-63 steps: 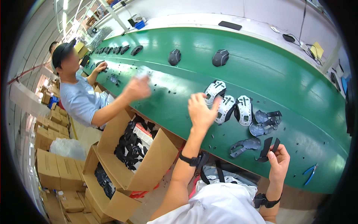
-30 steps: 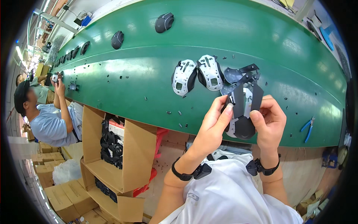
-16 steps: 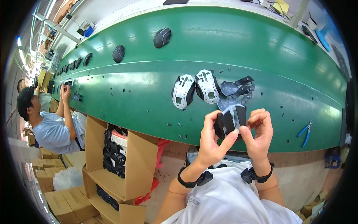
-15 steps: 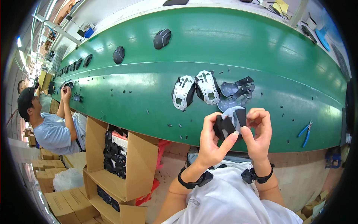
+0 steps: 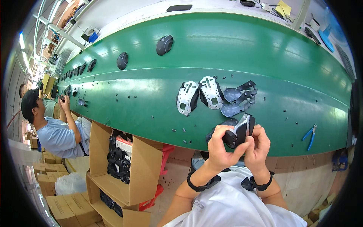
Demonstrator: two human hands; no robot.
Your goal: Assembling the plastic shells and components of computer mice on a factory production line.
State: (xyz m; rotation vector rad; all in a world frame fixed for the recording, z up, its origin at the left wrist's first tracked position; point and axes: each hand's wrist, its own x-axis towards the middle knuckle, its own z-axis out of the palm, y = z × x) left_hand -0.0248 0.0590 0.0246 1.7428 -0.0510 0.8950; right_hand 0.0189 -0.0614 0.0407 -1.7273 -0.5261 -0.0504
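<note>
Mouse shell (image 5: 241,129): turned edge-on between your hands
Left hand (image 5: 220,150): gripping it
Right hand (image 5: 258,147): closed in, pinching; two-handed hold

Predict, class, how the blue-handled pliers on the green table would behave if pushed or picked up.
The pliers would probably slide rather than roll: they lie flat, handles spread apart. The green table looks glossy, so it may resist little. Lifted by one handle, the other might swing, as the two seem to meet at a joint.
</note>
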